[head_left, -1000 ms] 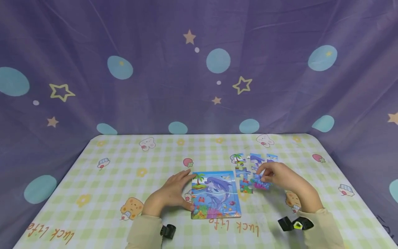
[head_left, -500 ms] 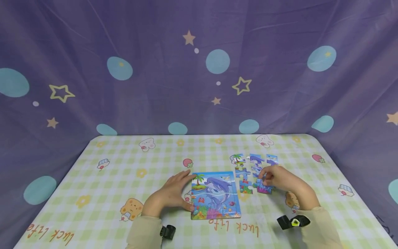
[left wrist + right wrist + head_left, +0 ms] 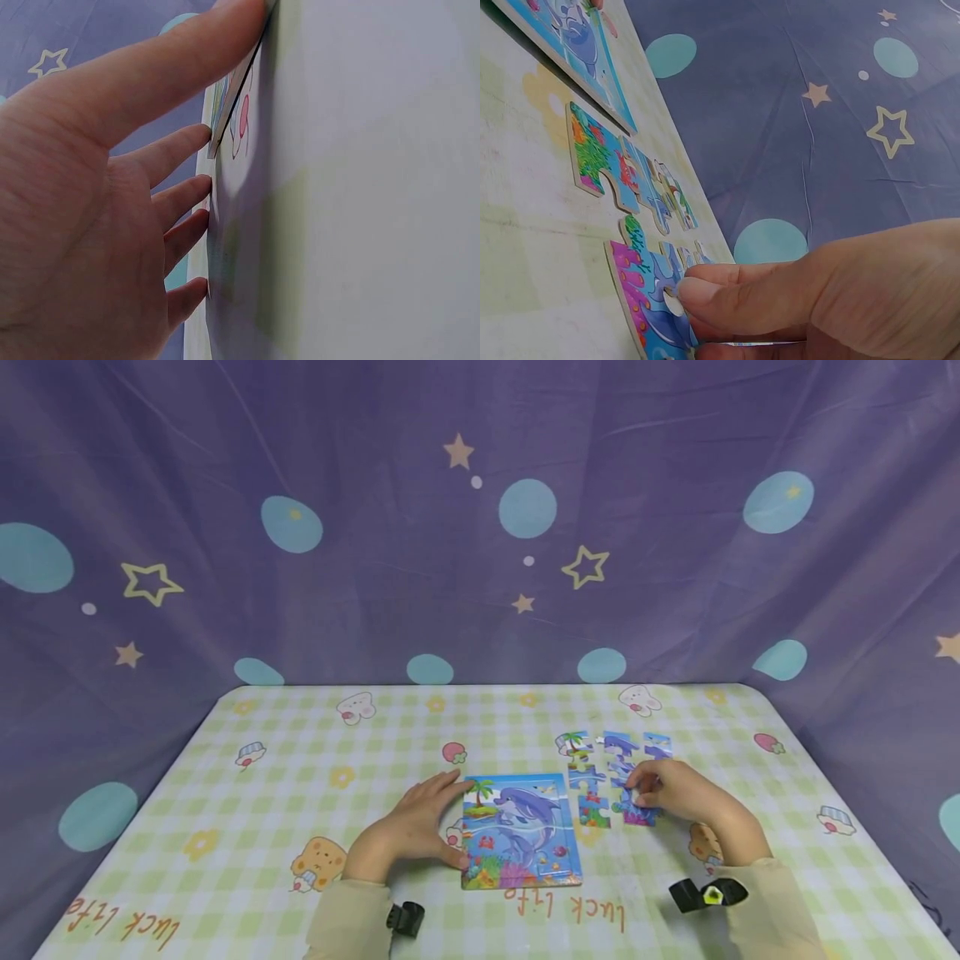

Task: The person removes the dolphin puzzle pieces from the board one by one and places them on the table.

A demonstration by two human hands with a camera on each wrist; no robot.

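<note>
A dolphin picture board (image 3: 521, 827) lies flat on the table. My left hand (image 3: 414, 818) touches its left edge, thumb at the near corner and index finger at the far corner, fingers straight and spread. Right of the board, my right hand (image 3: 686, 792) pinches at a jigsaw piece (image 3: 639, 816) with pink coral on it. In the right wrist view, the thumb (image 3: 701, 291) is at the rounded notch of this coral piece, which lies flat on the table. More jigsaw pieces (image 3: 592, 811) lie around it in loose rows; some are partly hidden behind the right hand.
A checked tablecloth (image 3: 300, 777) with printed cartoons covers the table. Behind it hangs a purple curtain (image 3: 360, 568) with stars and blue dots. Each wrist bears a black camera mount, such as the right one (image 3: 708, 894).
The right hand has shifted slightly toward the near side, and the coral piece has moved a little to the right and nearer. Left hand and board stay put.
</note>
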